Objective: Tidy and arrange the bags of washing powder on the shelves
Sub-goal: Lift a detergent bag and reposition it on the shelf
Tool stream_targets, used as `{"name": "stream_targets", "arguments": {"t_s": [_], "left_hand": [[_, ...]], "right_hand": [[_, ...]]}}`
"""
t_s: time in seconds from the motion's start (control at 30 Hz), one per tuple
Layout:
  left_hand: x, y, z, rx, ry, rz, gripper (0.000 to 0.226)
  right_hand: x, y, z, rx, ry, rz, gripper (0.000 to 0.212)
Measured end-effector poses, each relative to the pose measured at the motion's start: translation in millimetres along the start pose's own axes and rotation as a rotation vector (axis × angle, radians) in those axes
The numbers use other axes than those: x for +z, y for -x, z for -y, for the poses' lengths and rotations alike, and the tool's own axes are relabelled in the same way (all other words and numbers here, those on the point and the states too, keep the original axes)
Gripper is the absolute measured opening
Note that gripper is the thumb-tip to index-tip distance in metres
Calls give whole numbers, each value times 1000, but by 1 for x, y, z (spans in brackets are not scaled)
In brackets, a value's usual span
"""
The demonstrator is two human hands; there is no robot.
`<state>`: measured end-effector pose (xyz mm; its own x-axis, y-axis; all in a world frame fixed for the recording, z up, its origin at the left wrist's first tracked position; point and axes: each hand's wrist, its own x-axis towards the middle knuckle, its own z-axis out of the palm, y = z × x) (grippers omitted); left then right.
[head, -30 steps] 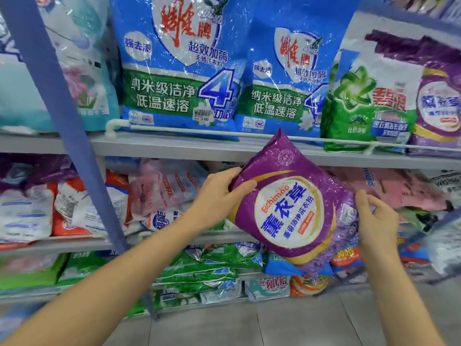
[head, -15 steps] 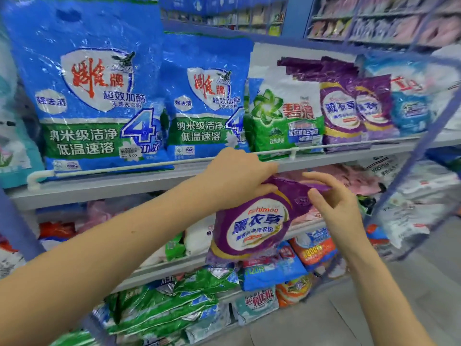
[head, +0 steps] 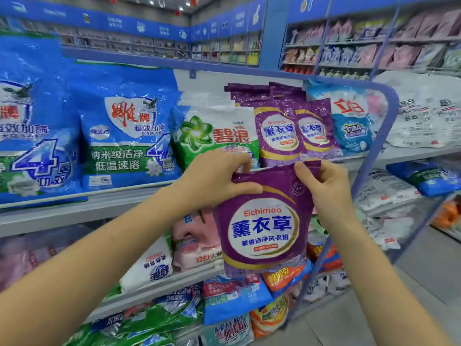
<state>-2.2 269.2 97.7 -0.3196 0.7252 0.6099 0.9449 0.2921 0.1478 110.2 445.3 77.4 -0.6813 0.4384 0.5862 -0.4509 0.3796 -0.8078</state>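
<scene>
The purple bag of washing powder [head: 264, 228] hangs upright. Its long axis runs top to bottom, with the sealed top edge uppermost. The printed front faces the camera, so the "Eichimoo" lettering reads the right way up. The bag is held in the air, its top about level with the front edge of the upper shelf [head: 74, 216] and just below the matching purple bags [head: 279, 131] standing there.

The left hand [head: 212, 178] grips the top left corner, thumb laid across the front and fingers curled over the top edge. The right hand [head: 326, 186] pinches the top right corner. Both hands are at the top of the bag, above the label, and the bag's body hangs below them.

The bag is glossy purple, with a white oval label, blue characters and a gold arc.
</scene>
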Motion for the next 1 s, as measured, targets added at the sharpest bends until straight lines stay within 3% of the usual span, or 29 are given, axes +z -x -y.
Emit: {"name": "stream_targets", "arguments": {"t_s": [0.17,0.27,0.33,0.37,0.43,0.53,0.7,0.8,0.9,1.0], "left_hand": [[38,-33,-31,-473,1047,-538,49],[81,-49,-48,-601,1319,-510,81],[112,-58,-64,-617,1386,-412,107],[126,-64,-72,-610,1403,-362,110],[151,-79,-86,-592,1388,-304,87],[173,-109,-97,-572,1282,-361,43],[190,-162,-95,-541,1245,-446,13],[198,-194,-81,-558,1185,-478,8],[207,-225,-63,-630,1191,-513,11],[224,-255,-47,-656,1165,-541,13]], "right_hand": [[-49,-53,12,-76,101,33,19],[-81,-84,21,-140,139,29,22],[-102,-106,26,-151,89,19,23],[-111,-117,27,-153,68,9,23],[-126,-137,28,-147,26,-10,23],[-147,-165,17,-131,5,-44,23],[-185,-205,-20,-38,-42,-142,18],[-203,-210,-56,16,26,-177,33],[-204,-207,-96,81,93,-95,35],[-198,-214,-128,109,155,-4,56]]}}
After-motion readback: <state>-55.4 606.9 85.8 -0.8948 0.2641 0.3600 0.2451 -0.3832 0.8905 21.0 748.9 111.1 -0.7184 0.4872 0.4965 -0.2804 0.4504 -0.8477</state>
